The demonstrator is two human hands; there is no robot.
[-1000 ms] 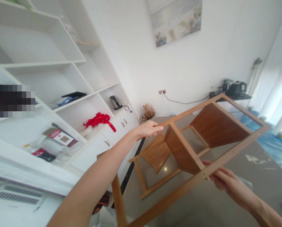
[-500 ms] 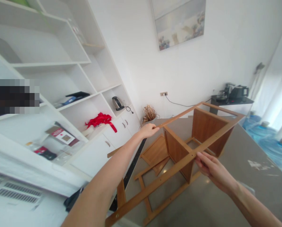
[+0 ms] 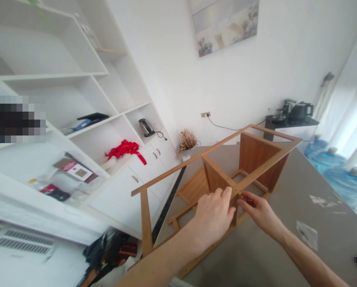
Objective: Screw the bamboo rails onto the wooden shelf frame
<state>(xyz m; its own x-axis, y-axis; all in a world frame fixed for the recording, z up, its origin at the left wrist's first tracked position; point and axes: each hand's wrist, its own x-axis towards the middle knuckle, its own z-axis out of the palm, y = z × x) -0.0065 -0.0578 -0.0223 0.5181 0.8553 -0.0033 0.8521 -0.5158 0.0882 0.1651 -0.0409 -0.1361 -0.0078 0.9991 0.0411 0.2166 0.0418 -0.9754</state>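
Observation:
A wooden shelf frame point(image 3: 263, 169) with long rails and panel shelves lies on its side on the grey table point(image 3: 301, 207). My left hand point(image 3: 216, 211) is closed over the frame's near rail, at the joint with the middle panel point(image 3: 217, 171); its fingertips are partly hidden. Just right of it, my right hand point(image 3: 259, 209) pinches at the rail's edge beside a screw hole. Something small and dark shows between its fingers, too small to name. Behind my left hand, a loose wooden panel point(image 3: 193, 186) lies flat on the table.
A small plastic bag point(image 3: 307, 235) and white scraps point(image 3: 324, 201) lie on the table's right side. Water jugs point(image 3: 330, 159) stand beyond its right edge. White shelving point(image 3: 112, 131) runs along the left, holding a kettle point(image 3: 146, 127) and red ribbon point(image 3: 124, 149).
My left hand has left the frame's far rail and come down to the near rail beside my right hand. My right hand stays near the same joint. The plastic bag shows more fully.

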